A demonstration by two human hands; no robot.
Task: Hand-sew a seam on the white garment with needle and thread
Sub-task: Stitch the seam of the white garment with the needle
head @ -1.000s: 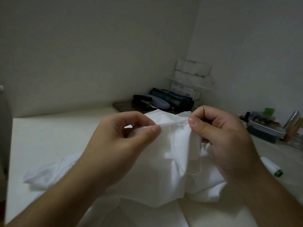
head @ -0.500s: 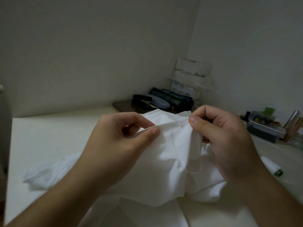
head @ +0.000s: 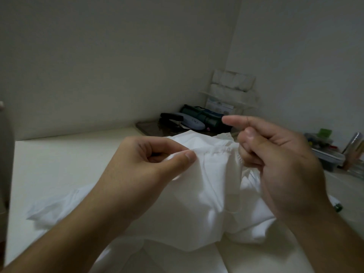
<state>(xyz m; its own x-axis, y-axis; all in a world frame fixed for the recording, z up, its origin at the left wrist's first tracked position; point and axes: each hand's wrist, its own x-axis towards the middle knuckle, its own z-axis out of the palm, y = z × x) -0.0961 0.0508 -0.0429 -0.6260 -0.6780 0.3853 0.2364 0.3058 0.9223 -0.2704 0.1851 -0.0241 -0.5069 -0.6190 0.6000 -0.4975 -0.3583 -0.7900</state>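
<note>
The white garment (head: pixel 206 194) lies bunched on the pale table (head: pixel 69 164), its folded seam edge (head: pixel 216 150) lifted between my hands. My left hand (head: pixel 145 174) pinches the fold's left end between thumb and forefinger. At the fold's right end is my right hand (head: pixel 275 160): its index finger sticks out straight to the left, while thumb and lower fingers curl onto the fabric. I cannot make out the needle. A thin loop of white thread (head: pixel 235 210) hangs down the cloth below the seam.
A white thread spool with a green end (head: pixel 335 204) lies right of the garment. At the back corner sit a dark tray (head: pixel 145 127) with a stapler, a green pouch (head: pixel 202 115) and a white shelf unit (head: pixel 232 89). A clear plastic box (head: pixel 325 154) stands at right.
My right index finger has lifted off the seam and now points left; the needle tip seen above it earlier is gone from sight. The left hand keeps its pinch.
</note>
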